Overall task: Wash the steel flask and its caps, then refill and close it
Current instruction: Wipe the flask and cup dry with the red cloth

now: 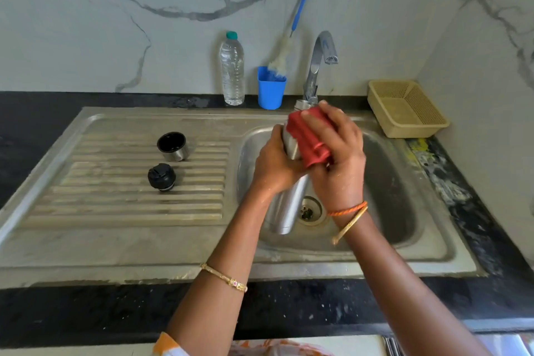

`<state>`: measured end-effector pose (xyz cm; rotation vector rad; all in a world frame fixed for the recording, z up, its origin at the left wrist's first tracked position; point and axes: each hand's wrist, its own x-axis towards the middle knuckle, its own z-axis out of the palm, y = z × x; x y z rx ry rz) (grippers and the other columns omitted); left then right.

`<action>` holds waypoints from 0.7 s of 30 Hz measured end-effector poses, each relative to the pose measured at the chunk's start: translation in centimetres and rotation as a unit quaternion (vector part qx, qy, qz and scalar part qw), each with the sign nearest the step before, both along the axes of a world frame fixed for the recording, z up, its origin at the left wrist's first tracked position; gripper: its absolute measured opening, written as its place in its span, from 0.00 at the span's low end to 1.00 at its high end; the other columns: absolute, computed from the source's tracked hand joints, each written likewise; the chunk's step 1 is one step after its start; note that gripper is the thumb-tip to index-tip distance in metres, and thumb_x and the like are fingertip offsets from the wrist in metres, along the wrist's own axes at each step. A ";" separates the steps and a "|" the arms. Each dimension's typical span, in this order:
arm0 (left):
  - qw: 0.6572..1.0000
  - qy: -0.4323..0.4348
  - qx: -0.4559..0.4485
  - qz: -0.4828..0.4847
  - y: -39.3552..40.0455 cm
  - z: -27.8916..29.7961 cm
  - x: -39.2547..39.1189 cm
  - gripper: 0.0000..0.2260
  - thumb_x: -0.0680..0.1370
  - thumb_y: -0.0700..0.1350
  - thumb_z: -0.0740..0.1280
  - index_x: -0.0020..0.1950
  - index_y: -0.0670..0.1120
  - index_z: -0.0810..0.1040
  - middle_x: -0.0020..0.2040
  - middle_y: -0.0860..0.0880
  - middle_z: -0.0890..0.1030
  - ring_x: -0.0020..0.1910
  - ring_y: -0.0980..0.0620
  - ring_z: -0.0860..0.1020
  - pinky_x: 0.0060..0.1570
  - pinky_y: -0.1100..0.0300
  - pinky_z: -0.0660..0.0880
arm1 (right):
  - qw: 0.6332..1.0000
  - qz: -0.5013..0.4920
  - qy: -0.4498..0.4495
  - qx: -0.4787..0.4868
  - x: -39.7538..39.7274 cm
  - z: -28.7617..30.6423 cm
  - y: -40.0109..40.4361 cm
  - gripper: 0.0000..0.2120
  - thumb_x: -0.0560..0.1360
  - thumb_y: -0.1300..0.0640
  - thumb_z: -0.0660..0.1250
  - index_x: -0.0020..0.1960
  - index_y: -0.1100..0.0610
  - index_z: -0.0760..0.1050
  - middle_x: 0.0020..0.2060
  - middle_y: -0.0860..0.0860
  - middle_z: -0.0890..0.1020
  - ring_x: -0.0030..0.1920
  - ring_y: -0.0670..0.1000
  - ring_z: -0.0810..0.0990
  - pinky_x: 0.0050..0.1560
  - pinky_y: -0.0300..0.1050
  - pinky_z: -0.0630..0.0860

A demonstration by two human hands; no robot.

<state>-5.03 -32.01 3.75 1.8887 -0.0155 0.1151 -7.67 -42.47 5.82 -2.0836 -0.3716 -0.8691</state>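
on dark counter [86, 309]: steel sink [144, 251], seemingly wet.

Soft, even daylight is filling the scene, bright without being harsh, and shadows are staying faint. The steel sink [404, 211] is giving back a dull, diffuse sheen, and the tap [319, 66] is catching a brighter highlight along its curve. The wide-angle lens is bending straight lines: the black counter [57, 312] edge is bowing and the marble wall [115, 23] is curving toward the corners. Fine detail is looking slightly smeared throughout, and the bottom edge of the view is blurring most.
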 end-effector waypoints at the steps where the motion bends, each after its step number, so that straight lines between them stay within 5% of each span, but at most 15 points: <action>1: 0.999 -0.017 0.045 0.005 0.1 0.3 -0.1 0.32 0.61 0.61 0.70 0.61 0.49 0.72 0.54 0.51 0.82 0.53 0.50 0.80 0.51 0.54 0.77 | 0.996 -0.037 -0.013 -0.080 -0.4 0.2 0.6 0.24 0.67 0.60 0.68 0.62 0.48 0.77 0.64 0.50 0.75 0.66 0.57 0.69 0.63 0.51 0.65; 3: 0.994 -0.034 0.090 0.046 0.3 1.0 -0.4 0.29 0.67 0.64 0.59 0.59 0.46 0.74 0.53 0.48 0.82 0.54 0.46 0.80 0.50 0.52 0.75 | 0.979 -0.114 -0.022 -0.169 0.0 1.8 2.2 0.23 0.62 0.56 0.67 0.57 0.46 0.80 0.60 0.49 0.78 0.64 0.58 0.68 0.58 0.53 0.60; 5: 0.980 -0.053 0.180 0.063 0.3 1.7 -1.2 0.23 0.72 0.60 0.61 0.58 0.45 0.76 0.53 0.45 0.81 0.53 0.43 0.79 0.45 0.55 0.71 | 0.954 -0.177 0.011 -0.240 1.2 3.9 3.6 0.19 0.60 0.54 0.69 0.51 0.47 0.82 0.53 0.50 0.80 0.58 0.60 0.72 0.55 0.53 0.57; 7: 0.939 -0.133 0.308 0.077 0.7 1.0 -1.7 0.23 0.69 0.58 0.66 0.59 0.46 0.77 0.52 0.45 0.79 0.50 0.42 0.78 0.46 0.54 0.69 | 0.919 -0.167 0.158 -0.320 3.0 6.8 4.1 0.14 0.65 0.54 0.68 0.50 0.49 0.80 0.50 0.51 0.79 0.57 0.60 0.72 0.57 0.54 0.55; 9: 0.923 -0.155 0.342 0.087 2.0 0.3 -1.6 0.29 0.60 0.55 0.73 0.60 0.49 0.77 0.50 0.47 0.78 0.49 0.44 0.79 0.48 0.51 0.71 | 0.897 -0.040 0.343 -0.277 4.9 9.5 3.3 0.07 0.72 0.58 0.64 0.49 0.52 0.77 0.42 0.51 0.79 0.52 0.56 0.77 0.55 0.48 0.68; 10: 0.928 -0.160 0.326 0.085 2.7 -0.1 -1.5 0.32 0.57 0.54 0.75 0.61 0.49 0.76 0.51 0.48 0.78 0.48 0.45 0.79 0.48 0.51 0.72 | 0.881 0.046 0.416 -0.222 5.9 10.2 2.2 0.06 0.74 0.62 0.63 0.48 0.54 0.77 0.36 0.50 0.79 0.43 0.52 0.80 0.45 0.40 0.73; 11: 0.940 -0.163 0.291 0.076 3.5 -0.3 -1.3 0.34 0.56 0.54 0.75 0.62 0.50 0.76 0.52 0.50 0.78 0.48 0.47 0.79 0.47 0.51 0.73 | 0.855 0.134 0.473 -0.165 6.6 10.6 1.0 0.09 0.74 0.67 0.62 0.48 0.57 0.77 0.32 0.48 0.80 0.35 0.48 0.81 0.34 0.35 0.74; 13: 0.972 -0.170 0.142 0.082 4.6 0.3 -1.3 0.33 0.57 0.52 0.76 0.62 0.52 0.75 0.53 0.52 0.79 0.48 0.51 0.80 0.47 0.54 0.76 | 0.815 0.250 0.521 -0.033 8.2 9.4 -1.1 0.12 0.73 0.72 0.62 0.51 0.61 0.78 0.32 0.48 0.83 0.30 0.45 0.81 0.31 0.35 0.77; 17: 0.987 -0.112 -0.076 0.090 5.2 2.7 -0.3 0.28 0.62 0.37 0.80 0.55 0.56 0.75 0.50 0.54 0.82 0.45 0.59 0.81 0.43 0.67 0.76 | 0.829 0.236 0.421 0.283 7.6 3.1 -1.0 0.17 0.70 0.68 0.69 0.59 0.62 0.76 0.47 0.56 0.84 0.46 0.52 0.83 0.50 0.48 0.78; 21: 0.987 -0.081 -0.107 0.085 6.0 3.7 0.8 0.26 0.62 0.35 0.78 0.51 0.57 0.74 0.45 0.53 0.83 0.40 0.58 0.82 0.37 0.66 0.77 | 0.889 0.195 0.204 0.360 2.7 1.2 2.4 0.16 0.73 0.69 0.68 0.57 0.53 0.78 0.47 0.48 0.84 0.47 0.44 0.82 0.47 0.39 0.78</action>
